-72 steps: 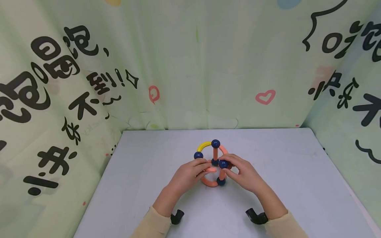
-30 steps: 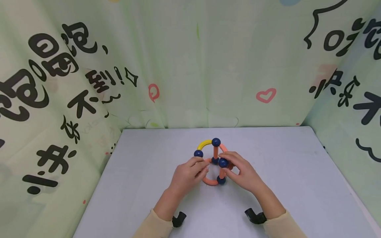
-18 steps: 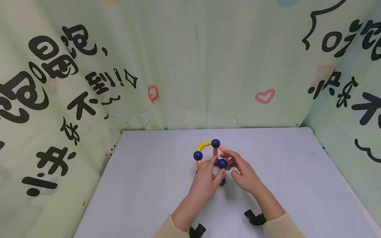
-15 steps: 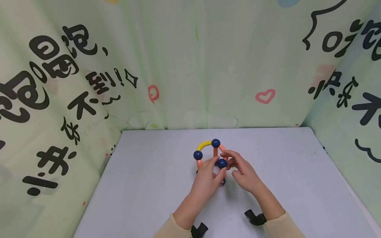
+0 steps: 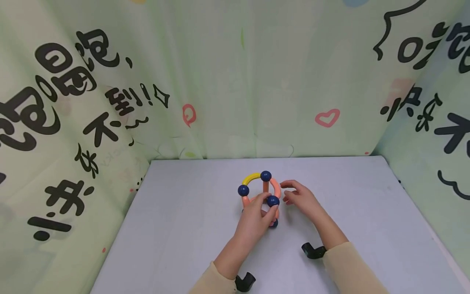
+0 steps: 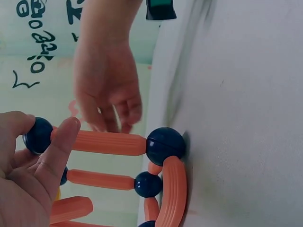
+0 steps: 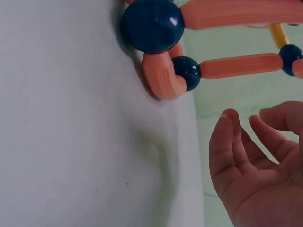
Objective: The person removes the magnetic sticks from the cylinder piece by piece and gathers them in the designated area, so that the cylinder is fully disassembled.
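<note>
A frame (image 5: 266,187) of coral rods and navy balls, with a yellow arc (image 5: 251,178) at its eleven o'clock, stands toward the twelve o'clock edge of the pale bench (image 5: 191,212). The left hand (image 5: 253,222), at the frame's six o'clock, pinches an upper navy ball (image 5: 273,201) between thumb and fingers; the right hand (image 5: 302,199), just beside the frame at three o'clock, has loosely bent, spread fingers, holding nothing.

The table (image 5: 176,228) is softly lit; a diffuse shadow is cast beside the right hand (image 5: 302,199), glints on the nearby blue balls (image 7: 153,26).
</note>
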Demonstrator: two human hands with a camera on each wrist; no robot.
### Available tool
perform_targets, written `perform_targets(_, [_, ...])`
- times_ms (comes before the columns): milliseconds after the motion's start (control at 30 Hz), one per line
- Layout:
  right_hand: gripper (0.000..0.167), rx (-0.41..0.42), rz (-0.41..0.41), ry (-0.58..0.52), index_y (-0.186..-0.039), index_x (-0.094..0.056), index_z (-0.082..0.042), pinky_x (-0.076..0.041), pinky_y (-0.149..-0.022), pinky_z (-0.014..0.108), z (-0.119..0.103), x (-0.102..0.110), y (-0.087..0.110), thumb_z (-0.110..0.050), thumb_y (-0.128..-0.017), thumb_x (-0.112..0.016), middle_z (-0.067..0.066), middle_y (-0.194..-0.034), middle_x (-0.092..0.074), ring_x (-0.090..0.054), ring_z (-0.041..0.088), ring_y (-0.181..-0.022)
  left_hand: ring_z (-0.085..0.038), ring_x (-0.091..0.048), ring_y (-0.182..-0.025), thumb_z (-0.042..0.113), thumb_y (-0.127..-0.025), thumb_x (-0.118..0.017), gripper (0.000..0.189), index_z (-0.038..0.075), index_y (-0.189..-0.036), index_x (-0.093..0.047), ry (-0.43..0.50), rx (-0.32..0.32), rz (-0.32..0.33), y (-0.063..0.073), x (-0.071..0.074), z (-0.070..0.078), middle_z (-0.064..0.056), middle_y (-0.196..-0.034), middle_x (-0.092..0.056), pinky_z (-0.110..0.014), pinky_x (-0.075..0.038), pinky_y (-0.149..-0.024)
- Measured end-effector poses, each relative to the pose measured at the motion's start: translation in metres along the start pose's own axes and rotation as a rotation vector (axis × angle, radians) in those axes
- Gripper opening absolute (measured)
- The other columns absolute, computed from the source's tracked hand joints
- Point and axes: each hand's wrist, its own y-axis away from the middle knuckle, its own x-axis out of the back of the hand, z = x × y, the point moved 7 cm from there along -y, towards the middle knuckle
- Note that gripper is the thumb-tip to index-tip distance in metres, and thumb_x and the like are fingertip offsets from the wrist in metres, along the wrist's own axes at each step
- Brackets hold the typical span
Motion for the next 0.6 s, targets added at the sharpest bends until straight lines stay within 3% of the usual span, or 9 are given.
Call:
perform_targets(100, [0.042,-0.042,-0.111,0.041,-0.14,-0.051,-0.012,-0.056,-0.089,0.043,0.01,-0.012,-0.017,-0.025,-0.1,-0.055,0.017,-0.139,-0.054,-0.065,0.025,-0.101,0.001,-0.06,-0.062,0.036,-0.096,-0.065,0.041,0.022,-0.134,-0.056,0.002,-0.003,-0.003,0.0,0.0,-0.002,0.002,-0.114,-0.066,-0.017,-0.051,-0.059])
perform_targets(200, [0.044,-0.054,-0.189,0.077,-0.139,-0.054,-0.017,-0.05,-0.093,0.049,0.016,-0.023,-0.029,-0.028,-0.097,-0.059,0.013,-0.135,-0.059,-0.06,0.028,-0.109,0.001,-0.06,-0.064,0.034,-0.096,-0.065,0.038,0.023,-0.131,-0.056,0.014,-0.018,-0.006,0.0,0.001,-0.003,0.001,-0.114,-0.066,-0.017,-0.052,-0.059])
perform_targets(300, [0.042,-0.037,-0.245,0.112,-0.137,-0.057,-0.02,-0.045,-0.091,0.046,0.017,-0.032,-0.037,-0.028,-0.096,-0.06,0.008,-0.128,-0.063,-0.055,0.027,-0.109,0.002,-0.061,-0.066,0.034,-0.096,-0.065,0.036,0.024,-0.13,-0.057,0.024,-0.034,-0.008,0.0,0.001,-0.004,0.002,-0.112,-0.066,-0.017,-0.052,-0.059])
perform_targets(467, [0.037,-0.01,-0.272,0.111,-0.133,-0.063,-0.023,-0.043,-0.078,0.035,0.018,-0.039,-0.046,-0.03,-0.096,-0.062,0.004,-0.117,-0.066,-0.057,0.025,-0.09,0.001,-0.061,-0.066,0.038,-0.096,-0.065,0.037,0.027,-0.129,-0.057,0.027,-0.043,-0.018,-0.001,0.002,-0.005,0.004,-0.114,-0.065,-0.017,-0.052,-0.061])
perform_targets(600, [0.034,-0.024,-0.278,0.075,-0.13,-0.065,-0.021,-0.046,-0.066,0.032,0.021,-0.041,-0.049,-0.026,-0.097,-0.06,0.008,-0.097,-0.065,-0.057,0.025,-0.071,0.001,-0.06,-0.066,0.035,-0.096,-0.065,0.036,0.027,-0.13,-0.057,0.016,-0.047,-0.026,-0.001,0.002,-0.005,0.004,-0.113,-0.065,-0.017,-0.052,-0.06])
